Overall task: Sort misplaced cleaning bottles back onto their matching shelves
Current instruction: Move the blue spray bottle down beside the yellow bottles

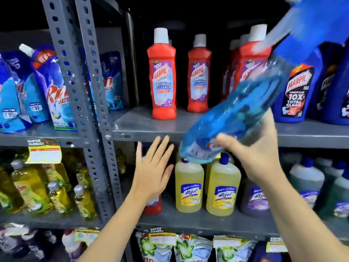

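Gripping a tilted blue spray bottle point(232, 114) (blurred) near its base, the right hand point(258, 154) holds it before the shelf point(143, 125); left hand point(153, 171) open, fingers spread

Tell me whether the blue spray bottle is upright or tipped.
Tipped: the clear blue spray bottle slants, base down-left in the right hand, nozzle up-right.

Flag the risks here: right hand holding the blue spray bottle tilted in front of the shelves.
1. The right hand grips only the base of the tilted blue spray bottle; top-heavy, it could slip.
2. Its base hangs just above the yellow Lizol bottles and could topple them.
3. Its spray head swings near the red Harpic bottles.
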